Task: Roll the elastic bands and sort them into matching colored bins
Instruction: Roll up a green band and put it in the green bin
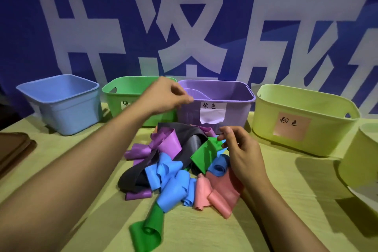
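The elastic bands (178, 168) lie in one messy pile on the table (266, 221), in front of the row of bins. None of the loose ones looks tightly rolled yet.

The right hand (241, 153) is at the right side of the pile. Its thumb and fingers pinch the top edge of a green band (204, 153). The left hand (169, 94) is up by the near rim of the purple bin (235, 106). Its fingers are curled, with the tips close together. I cannot tell if it holds anything.

I think the job right now is the green band. To do it well, pull it clear of the pile so no other band comes along. Lay it flat, then roll it from one end, snug and straight. Hold the roll shut as it goes to the green bin (122, 90), which stands just left of the purple bin. These bands look soft and springy, so a loose roll may pop open.

Now the count. Five bins show: a blue bin (67, 108), the green one, the purple one, a pale yellow-green bin with a pink label (319, 108), and part of one more at the right edge (360, 165). Something purple already sits inside the purple bin. Two green bands show: the pinched one and another at the front of the pile (147, 231). The blue, purple, pink and dark grey bands overlap too much to count for sure. Two hands are at work.
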